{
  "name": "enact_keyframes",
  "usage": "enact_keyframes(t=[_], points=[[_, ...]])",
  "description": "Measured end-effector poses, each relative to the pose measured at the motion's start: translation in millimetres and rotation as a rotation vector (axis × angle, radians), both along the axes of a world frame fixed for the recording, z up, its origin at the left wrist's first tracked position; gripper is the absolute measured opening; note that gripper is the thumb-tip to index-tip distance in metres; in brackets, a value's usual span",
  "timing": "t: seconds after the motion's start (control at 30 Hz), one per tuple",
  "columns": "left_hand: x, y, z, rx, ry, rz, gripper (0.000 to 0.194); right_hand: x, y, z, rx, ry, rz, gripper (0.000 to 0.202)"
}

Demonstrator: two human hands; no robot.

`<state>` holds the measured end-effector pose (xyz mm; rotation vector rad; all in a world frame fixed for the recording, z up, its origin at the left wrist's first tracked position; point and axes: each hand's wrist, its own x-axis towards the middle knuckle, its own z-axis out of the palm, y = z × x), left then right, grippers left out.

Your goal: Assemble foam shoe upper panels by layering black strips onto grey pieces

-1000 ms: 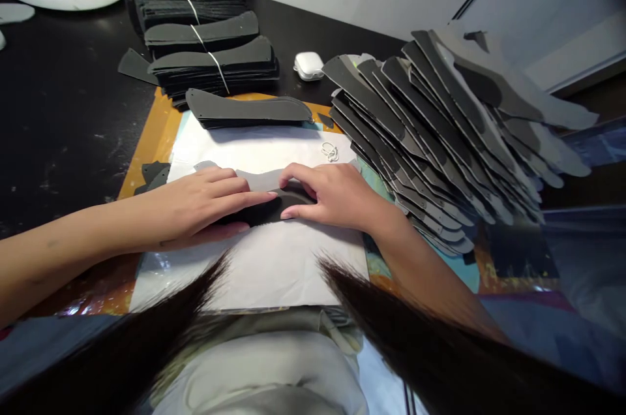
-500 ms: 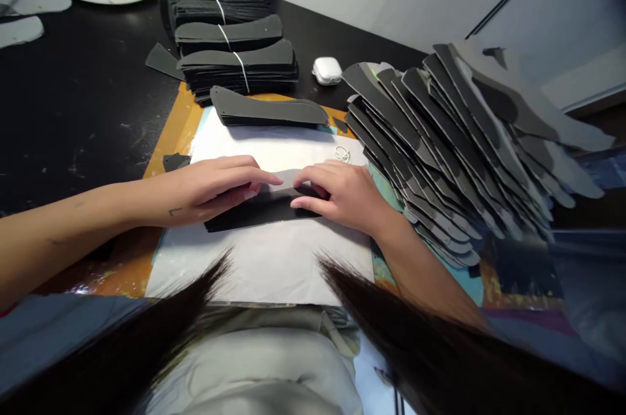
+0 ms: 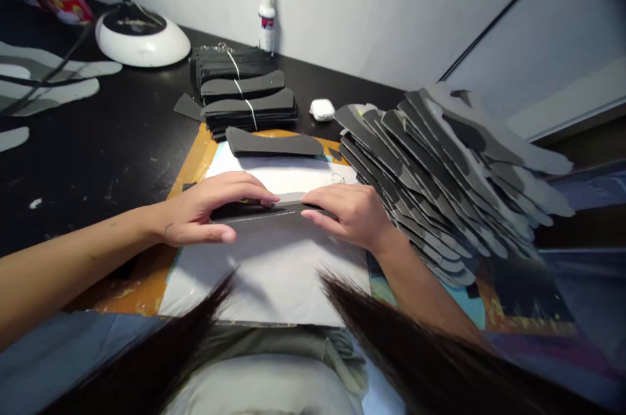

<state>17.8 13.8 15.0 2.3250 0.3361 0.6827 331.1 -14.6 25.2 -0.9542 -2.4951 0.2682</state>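
While the left hand (image 3: pixel 208 201) is spread and the right hand (image 3: pixel 355 206) pinches the strip (image 3: pixel 274 211), they're likely straightening it; the next push needs care.

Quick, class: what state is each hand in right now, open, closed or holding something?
Left hand: open, thumb spread, fingers at the dark strip.
Right hand: closed on the dark strip, thumb in front.

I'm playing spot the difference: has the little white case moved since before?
No. Against the tied dark stacks, the white case keeps its spot to their right; the camera view shifted.
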Motion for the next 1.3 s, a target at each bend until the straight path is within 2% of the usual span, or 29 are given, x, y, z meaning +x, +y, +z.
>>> enact_keyframes(t=[0.07,0.2,0.3,0.5,0.67,0.87,0.97,1.1,1.23,1.3], points=[[-2,-1,1.3,0.008,-0.067,0.134,0.053,1,0,-0.5,0.009,0.061,-0.092,0.041],[0,-7,1.9,-0.026,-0.124,0.509,0.032,0,1,-4.3,0.022,0.181,-0.218,0.047],[4,-9,1.2,-0.132,-0.159,0.594,0.036,-2,2,-7.1,-0.003,0.231,-0.217,0.046],[4,-11,3.6,-0.27,-0.104,0.622,0.044,-7,0,-8.8,-0.004,0.287,-0.22,0.032],[3,-11,4.4,-0.274,-0.135,0.618,0.041,-8,-3,-9.0,-0.007,0.297,-0.245,0.03],[4,-10,4.6,-0.168,-0.141,0.574,0.035,-9,-1,-10.7,0.058,0.319,-0.229,0.026],[3,-10,3.5,-0.058,-0.173,0.556,0.029,-9,-2,-7.9,0.099,0.309,-0.202,0.024],[2,-8,3.0,0.029,-0.233,0.449,0.02,-6,-6,0.9,0.144,0.227,-0.146,0.024],[2,-7,7.7,0.166,-0.248,0.381,0.026,-5,-9,6.9,0.226,0.103,-0.131,0.025],[3,-9,10.7,0.282,-0.197,0.403,0.034,-8,-9,5.3,0.222,0.087,-0.114,0.039]])
